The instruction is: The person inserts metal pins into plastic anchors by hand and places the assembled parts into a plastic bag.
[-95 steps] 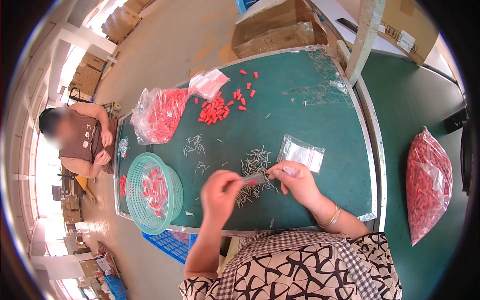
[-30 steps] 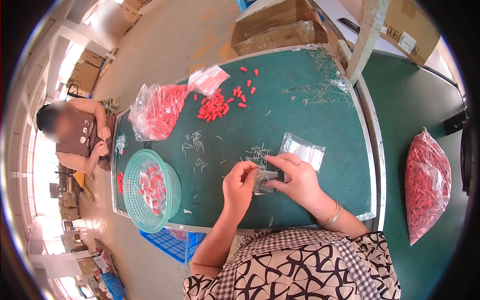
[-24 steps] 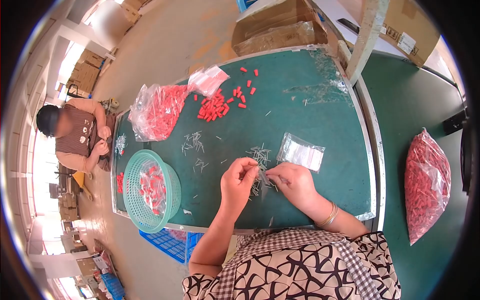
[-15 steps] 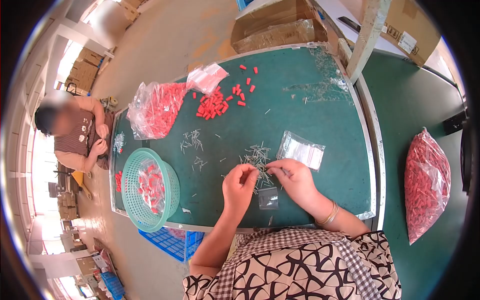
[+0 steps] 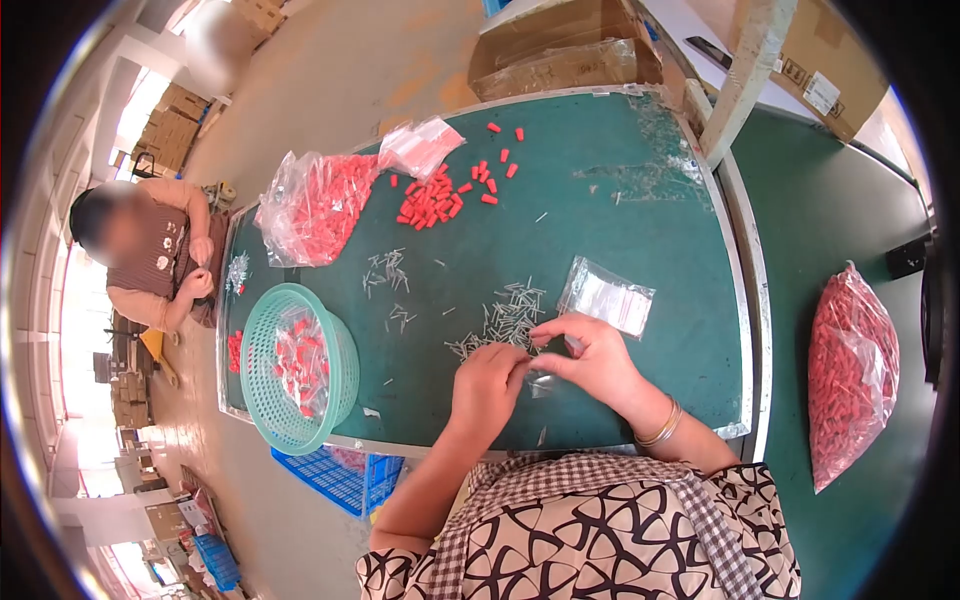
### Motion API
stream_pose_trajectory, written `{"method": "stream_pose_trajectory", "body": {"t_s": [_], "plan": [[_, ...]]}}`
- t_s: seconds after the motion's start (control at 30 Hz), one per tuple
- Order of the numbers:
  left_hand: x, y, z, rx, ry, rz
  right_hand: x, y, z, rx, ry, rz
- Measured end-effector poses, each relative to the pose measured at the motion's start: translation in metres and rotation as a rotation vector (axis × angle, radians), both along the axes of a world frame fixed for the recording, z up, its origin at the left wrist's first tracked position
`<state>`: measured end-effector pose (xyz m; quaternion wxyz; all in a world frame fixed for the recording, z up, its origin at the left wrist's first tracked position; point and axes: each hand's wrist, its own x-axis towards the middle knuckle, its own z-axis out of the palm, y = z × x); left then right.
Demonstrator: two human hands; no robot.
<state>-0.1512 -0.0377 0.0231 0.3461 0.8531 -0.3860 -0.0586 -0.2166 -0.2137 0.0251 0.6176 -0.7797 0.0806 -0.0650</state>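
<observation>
My left hand (image 5: 487,392) is closed, its thumb and fingertips pinched at the near edge of a pile of small metal screws (image 5: 512,318). My right hand (image 5: 603,368) meets it there, thumb and forefinger bent together near the left fingertips. Whatever the two hands pinch is too small or hidden to make out. A small clear plastic bag (image 5: 541,386) shows just below the fingertips, partly covered by them. Right of the pile lies a stack of clear zip bags (image 5: 606,298).
Red plugs (image 5: 430,203) lie loose beside a full bag of them (image 5: 325,212). A green basket (image 5: 258,370) holds filled packets. More screws (image 5: 386,270) lie at centre left. A large bag of red plugs (image 5: 853,380) is at right. Another person (image 5: 160,250) works at the far left end.
My left hand has moved right and turned over toward the right one, so their fingertips now meet. The small clear bag is now more covered by the hands.
</observation>
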Motion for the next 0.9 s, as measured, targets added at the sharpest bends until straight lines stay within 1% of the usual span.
{"method": "stream_pose_trajectory", "body": {"t_s": [0.03,0.1,0.13,0.2,0.23,0.3,0.33,0.4,0.43,0.53,0.63,0.73,0.83,0.9], "plan": [[0.004,0.0,0.003,-0.02,-0.053,-0.037,0.001,0.001,0.003,-0.042,-0.006,0.066],[0.011,-0.005,0.016,-0.015,-0.137,-0.107,0.002,0.003,-0.009,-0.102,-0.034,0.053],[0.012,-0.007,0.02,-0.025,-0.115,-0.102,0.001,0.004,-0.014,-0.134,-0.047,0.043],[0.014,-0.01,0.024,-0.042,-0.07,-0.096,0.001,0.002,-0.019,-0.066,-0.034,0.014],[0.014,-0.012,0.025,-0.107,-0.015,-0.02,0.001,0.002,-0.019,-0.03,-0.027,-0.001],[0.013,-0.017,0.025,-0.235,0.093,0.132,0.001,0.005,-0.014,0.275,0.125,-0.088],[0.013,-0.014,0.02,-0.244,0.278,0.173,0.001,0.006,-0.012,0.428,0.2,-0.131],[0.013,-0.005,0.004,-0.255,0.65,0.256,0.001,0.006,-0.017,0.584,0.284,-0.132],[0.011,-0.005,-0.001,-0.312,0.733,0.283,0.001,0.006,-0.019,0.661,0.327,-0.131],[0.011,-0.007,-0.008,-0.327,0.541,0.311,0.0,0.011,-0.014,0.14,0.076,-0.098],[0.013,-0.01,0.011,-0.101,0.194,0.12,-0.001,0.012,-0.015,-0.039,-0.046,-0.07],[0.015,-0.012,0.013,-0.167,0.263,0.116,-0.003,0.008,-0.012,-0.01,-0.051,-0.039],[0.012,-0.016,0.017,-0.243,0.513,0.182,-0.003,0.006,-0.009,0.077,0.047,0.001],[0.01,-0.018,0.014,-0.261,0.564,0.191,-0.004,0.01,-0.011,0.064,0.062,-0.009]]}}
